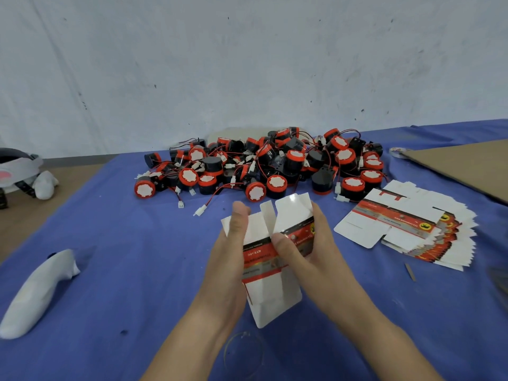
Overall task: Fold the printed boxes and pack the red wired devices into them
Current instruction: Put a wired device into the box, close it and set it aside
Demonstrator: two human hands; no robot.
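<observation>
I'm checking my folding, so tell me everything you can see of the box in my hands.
The printed box is thin glossy white card with a red, black and grey printed band across its middle. It is partly folded, flaps open at both ends. It is held over the blue cloth, the left hand gripping its left side, the right hand its right.

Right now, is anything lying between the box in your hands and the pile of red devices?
Nothing blocks the way. Only two white connectors on trailing wires lie on the blue cloth between the device pile and the half-folded box, which the left hand and right hand grip.
</observation>
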